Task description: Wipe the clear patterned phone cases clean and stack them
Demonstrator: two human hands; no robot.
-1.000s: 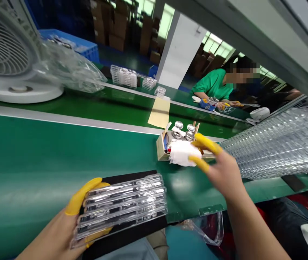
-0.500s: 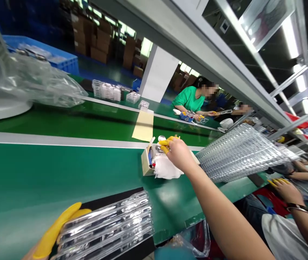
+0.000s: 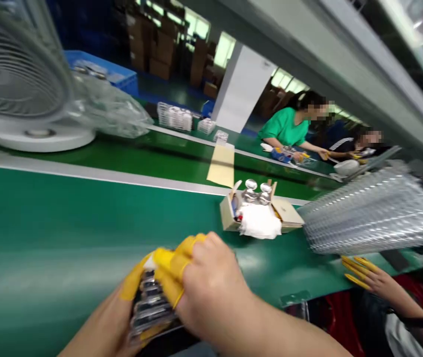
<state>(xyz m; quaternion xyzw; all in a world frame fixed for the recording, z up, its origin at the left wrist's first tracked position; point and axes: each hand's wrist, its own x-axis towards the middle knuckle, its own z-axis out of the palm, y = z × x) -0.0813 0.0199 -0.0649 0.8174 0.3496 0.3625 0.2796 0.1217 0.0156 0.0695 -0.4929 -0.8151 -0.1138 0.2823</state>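
Observation:
My left hand (image 3: 122, 302), in yellow finger covers, grips a clear ribbed plastic tray (image 3: 153, 307) low in the view. The tray is tilted, and much of it is hidden behind my hands. My right hand (image 3: 204, 277), also in yellow finger covers, is closed at the tray's upper end, its fingertips meeting those of my left hand. A small white piece (image 3: 150, 262) shows between the fingertips; its kind is unclear. Beyond my hands a small cardboard box (image 3: 229, 215) holds two round silver-topped containers (image 3: 258, 191), with a white cloth (image 3: 261, 222) draped over its front.
A tall stack of clear plastic trays (image 3: 371, 213) lies on the right of the green bench (image 3: 66, 218). A co-worker's hand (image 3: 371, 275) rests near it. Further back are a fan (image 3: 21, 79), a yellow sheet (image 3: 221, 164) and a co-worker in green (image 3: 285, 126).
My right hand has come back from the cardboard box to the tray, meeting my left hand. The tray has been tilted up. The camera view has shifted left.

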